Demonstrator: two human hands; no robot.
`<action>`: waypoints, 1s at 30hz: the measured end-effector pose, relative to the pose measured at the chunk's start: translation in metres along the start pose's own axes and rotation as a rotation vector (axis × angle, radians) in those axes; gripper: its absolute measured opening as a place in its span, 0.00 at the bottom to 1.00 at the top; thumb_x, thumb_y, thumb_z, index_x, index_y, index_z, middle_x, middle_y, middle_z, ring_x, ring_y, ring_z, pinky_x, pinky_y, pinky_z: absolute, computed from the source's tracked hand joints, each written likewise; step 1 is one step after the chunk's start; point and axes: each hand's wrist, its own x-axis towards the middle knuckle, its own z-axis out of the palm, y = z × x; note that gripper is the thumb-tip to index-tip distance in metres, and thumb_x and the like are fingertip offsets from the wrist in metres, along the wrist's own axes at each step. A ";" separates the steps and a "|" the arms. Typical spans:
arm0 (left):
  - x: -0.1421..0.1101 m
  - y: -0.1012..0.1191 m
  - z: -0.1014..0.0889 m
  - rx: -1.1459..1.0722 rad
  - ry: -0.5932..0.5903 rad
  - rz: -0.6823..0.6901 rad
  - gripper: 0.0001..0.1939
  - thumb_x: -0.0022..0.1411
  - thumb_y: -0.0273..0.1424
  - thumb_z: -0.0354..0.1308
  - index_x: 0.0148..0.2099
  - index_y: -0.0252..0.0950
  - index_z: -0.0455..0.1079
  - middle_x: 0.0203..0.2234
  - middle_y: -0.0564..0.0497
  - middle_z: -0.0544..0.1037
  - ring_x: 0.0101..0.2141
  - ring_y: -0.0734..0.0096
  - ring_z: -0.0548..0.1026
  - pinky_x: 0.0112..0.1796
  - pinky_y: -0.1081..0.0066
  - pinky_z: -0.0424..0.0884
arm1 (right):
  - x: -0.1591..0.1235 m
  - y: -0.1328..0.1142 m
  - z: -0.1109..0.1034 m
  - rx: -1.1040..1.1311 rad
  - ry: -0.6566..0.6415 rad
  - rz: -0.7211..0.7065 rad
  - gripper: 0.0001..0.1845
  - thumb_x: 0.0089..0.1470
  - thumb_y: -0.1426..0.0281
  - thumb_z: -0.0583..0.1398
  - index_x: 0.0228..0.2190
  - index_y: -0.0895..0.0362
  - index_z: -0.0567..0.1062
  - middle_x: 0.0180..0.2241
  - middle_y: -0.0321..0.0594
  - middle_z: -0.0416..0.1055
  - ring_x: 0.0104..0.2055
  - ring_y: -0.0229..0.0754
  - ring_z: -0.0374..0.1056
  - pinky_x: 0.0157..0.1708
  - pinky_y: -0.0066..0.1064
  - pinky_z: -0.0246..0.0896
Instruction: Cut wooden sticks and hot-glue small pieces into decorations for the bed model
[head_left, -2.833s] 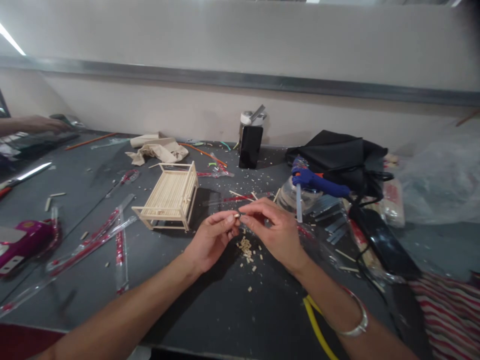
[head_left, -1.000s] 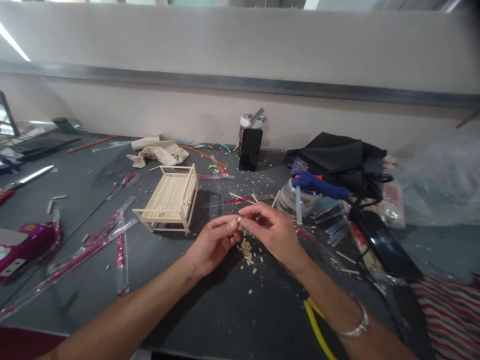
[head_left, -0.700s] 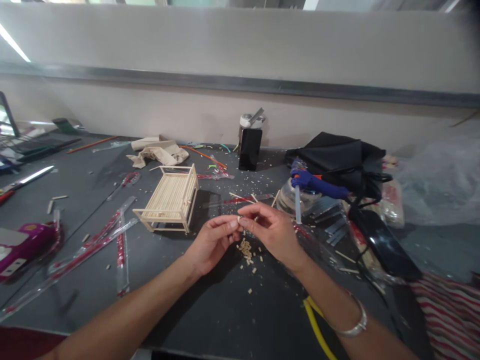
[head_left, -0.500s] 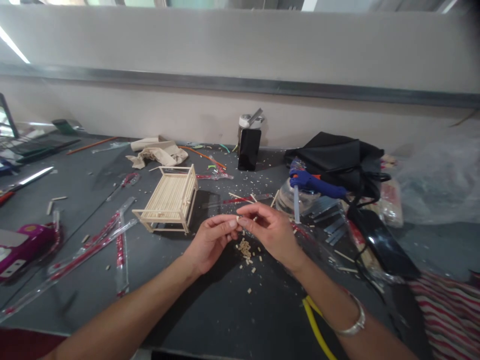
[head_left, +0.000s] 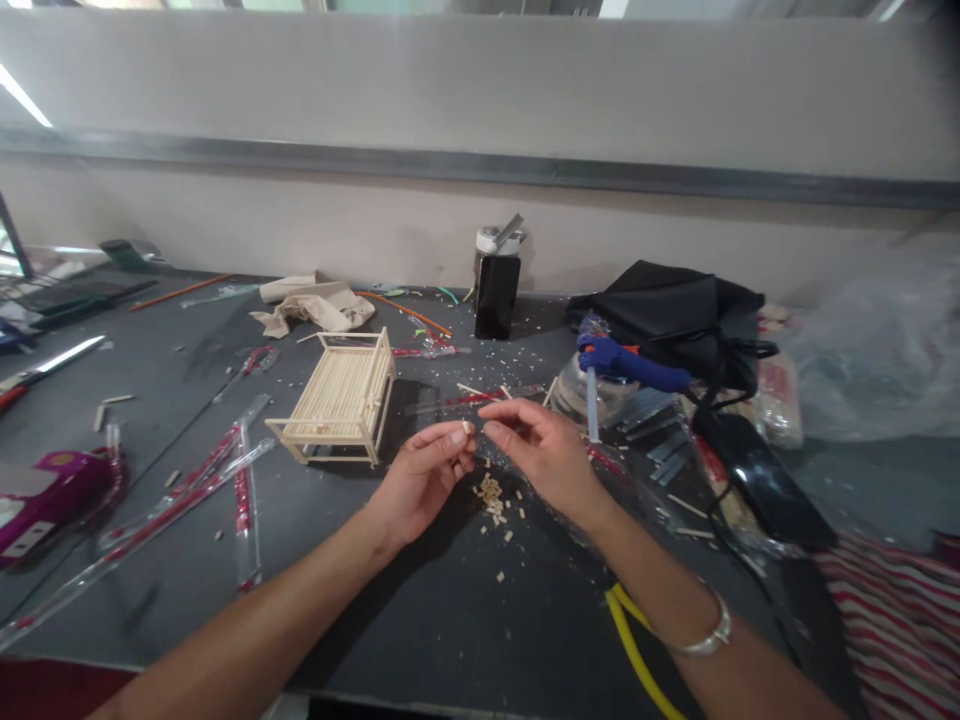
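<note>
Dark table (head_left: 420,640) | stick-built model (head_left: 330,390), upright | small pile of cut wood bits (head_left: 490,492) | crumpled beige cloth (head_left: 322,305) | black bag (head_left: 667,305)

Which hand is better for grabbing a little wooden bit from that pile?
Probably the right hand: it looks open and free, near the pile. The left hand is pinching a wooden bit.

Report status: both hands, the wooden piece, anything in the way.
Left hand pinching small wooden piece. Right hand close by, fingers parted, nothing visible in them. No obstruction seen between hands; loose wooden bits on table below.
</note>
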 end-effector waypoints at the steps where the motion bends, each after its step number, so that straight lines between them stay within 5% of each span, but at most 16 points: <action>1: 0.000 0.000 0.000 0.000 -0.003 0.002 0.11 0.45 0.28 0.72 0.34 0.32 0.79 0.24 0.52 0.79 0.28 0.79 0.73 0.33 0.77 0.68 | 0.002 0.000 -0.001 -0.033 -0.010 0.003 0.08 0.55 0.68 0.61 0.37 0.55 0.78 0.34 0.38 0.78 0.35 0.40 0.72 0.34 0.32 0.65; 8: 0.002 0.000 -0.003 0.004 -0.025 0.027 0.11 0.46 0.28 0.72 0.34 0.31 0.78 0.25 0.52 0.78 0.27 0.79 0.73 0.33 0.77 0.69 | 0.006 -0.018 -0.022 -0.293 -0.256 0.140 0.09 0.54 0.72 0.59 0.37 0.58 0.78 0.34 0.40 0.79 0.34 0.40 0.72 0.36 0.32 0.65; 13: 0.001 0.001 -0.002 -0.001 -0.026 0.043 0.11 0.45 0.28 0.72 0.34 0.31 0.78 0.25 0.53 0.77 0.27 0.79 0.72 0.33 0.76 0.69 | -0.040 -0.027 -0.053 -0.544 -0.359 0.246 0.11 0.57 0.68 0.57 0.39 0.55 0.78 0.35 0.39 0.79 0.35 0.44 0.74 0.36 0.35 0.65; 18: 0.000 0.000 -0.002 0.001 -0.031 0.040 0.12 0.44 0.28 0.72 0.33 0.31 0.78 0.25 0.53 0.76 0.28 0.79 0.71 0.33 0.75 0.69 | -0.101 -0.003 -0.093 -0.729 -0.154 0.362 0.16 0.57 0.64 0.52 0.41 0.55 0.76 0.37 0.44 0.80 0.38 0.48 0.76 0.39 0.40 0.68; 23: 0.000 0.000 -0.002 0.004 -0.035 0.030 0.11 0.45 0.28 0.72 0.33 0.31 0.78 0.25 0.53 0.76 0.28 0.78 0.71 0.34 0.75 0.69 | -0.131 0.020 -0.115 -0.782 0.158 0.333 0.19 0.55 0.59 0.53 0.40 0.56 0.76 0.37 0.46 0.80 0.37 0.51 0.77 0.39 0.42 0.71; 30: 0.000 -0.001 -0.002 0.017 -0.045 0.025 0.11 0.45 0.28 0.72 0.34 0.32 0.78 0.25 0.53 0.76 0.28 0.79 0.71 0.34 0.76 0.69 | -0.131 -0.015 -0.106 -0.728 0.354 0.277 0.17 0.57 0.60 0.55 0.43 0.53 0.76 0.33 0.40 0.79 0.29 0.44 0.75 0.30 0.33 0.72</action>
